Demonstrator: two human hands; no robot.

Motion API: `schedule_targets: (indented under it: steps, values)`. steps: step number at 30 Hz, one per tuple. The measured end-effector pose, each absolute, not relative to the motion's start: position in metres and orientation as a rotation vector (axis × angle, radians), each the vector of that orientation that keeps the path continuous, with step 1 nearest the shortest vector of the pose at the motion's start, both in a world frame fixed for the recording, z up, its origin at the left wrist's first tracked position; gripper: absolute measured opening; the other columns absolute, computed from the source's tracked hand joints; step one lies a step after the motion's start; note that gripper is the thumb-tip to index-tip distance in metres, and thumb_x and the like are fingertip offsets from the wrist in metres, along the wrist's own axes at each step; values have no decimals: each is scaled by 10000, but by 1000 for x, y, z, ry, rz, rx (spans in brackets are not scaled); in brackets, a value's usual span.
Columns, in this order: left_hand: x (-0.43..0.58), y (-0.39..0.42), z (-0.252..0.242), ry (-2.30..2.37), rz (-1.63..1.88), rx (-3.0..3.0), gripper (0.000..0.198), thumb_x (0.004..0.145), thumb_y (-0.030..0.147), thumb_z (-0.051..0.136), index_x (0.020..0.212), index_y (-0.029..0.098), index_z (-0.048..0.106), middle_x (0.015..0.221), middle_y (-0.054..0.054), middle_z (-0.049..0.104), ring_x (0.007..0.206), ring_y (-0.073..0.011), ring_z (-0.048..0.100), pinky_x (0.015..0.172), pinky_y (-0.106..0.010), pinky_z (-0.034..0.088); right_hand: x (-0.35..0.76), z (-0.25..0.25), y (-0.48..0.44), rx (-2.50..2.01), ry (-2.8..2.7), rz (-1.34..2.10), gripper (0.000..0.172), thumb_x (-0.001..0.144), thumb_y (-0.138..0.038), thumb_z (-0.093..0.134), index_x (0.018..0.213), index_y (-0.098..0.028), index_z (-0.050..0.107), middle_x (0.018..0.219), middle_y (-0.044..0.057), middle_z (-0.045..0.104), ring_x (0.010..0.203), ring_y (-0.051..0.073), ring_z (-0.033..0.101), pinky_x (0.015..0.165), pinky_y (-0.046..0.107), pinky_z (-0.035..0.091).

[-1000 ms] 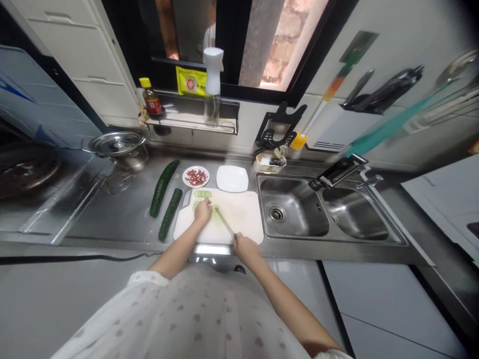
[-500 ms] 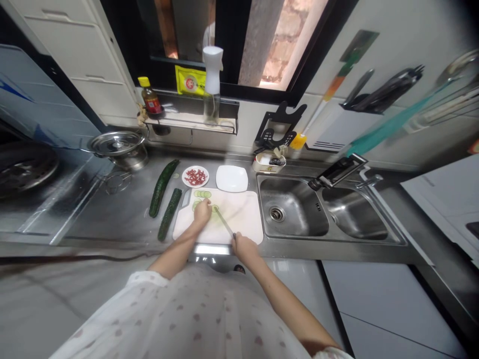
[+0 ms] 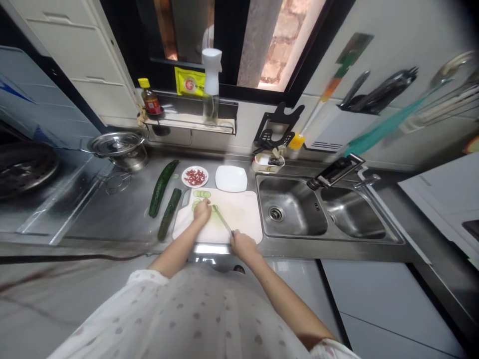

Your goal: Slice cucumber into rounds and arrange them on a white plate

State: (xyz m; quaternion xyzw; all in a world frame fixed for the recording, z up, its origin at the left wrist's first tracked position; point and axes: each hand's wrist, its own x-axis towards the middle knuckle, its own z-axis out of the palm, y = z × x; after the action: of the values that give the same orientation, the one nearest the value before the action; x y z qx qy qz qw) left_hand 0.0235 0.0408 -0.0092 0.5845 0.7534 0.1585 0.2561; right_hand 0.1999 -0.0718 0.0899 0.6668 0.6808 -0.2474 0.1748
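Note:
My right hand is wrapped round the handle of a knife, whose blade slants forward and left over a white cutting board. At the blade's tip lies a pale green cucumber slice. Just left of it my left hand rests low over the board with its fingers drawn together; what they pinch, if anything, is hidden. A row of cucumber slices lies at the board's back left, and more slices show partly beside the left hand.
Left of the board lie a whole cucumber and a cut cucumber. Behind it stand a plate of red pieces and a white dish. A double sink is to the right, a lidded steel pot at the back left.

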Motion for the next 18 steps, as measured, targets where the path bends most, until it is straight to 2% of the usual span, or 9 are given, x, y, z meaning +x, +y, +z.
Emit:
schedule_targets:
  steps: [18]
  values:
    - [23,41,-13,2043,445,1596,310,822,144,485,1088,198,635,1059,-88,690,1039,-222,605,896,-296,429,203,89,-73,1887,1943,-663,316,980,-307,339,1148,-148,555,1013,153,691,968,236,662,762,316,458]
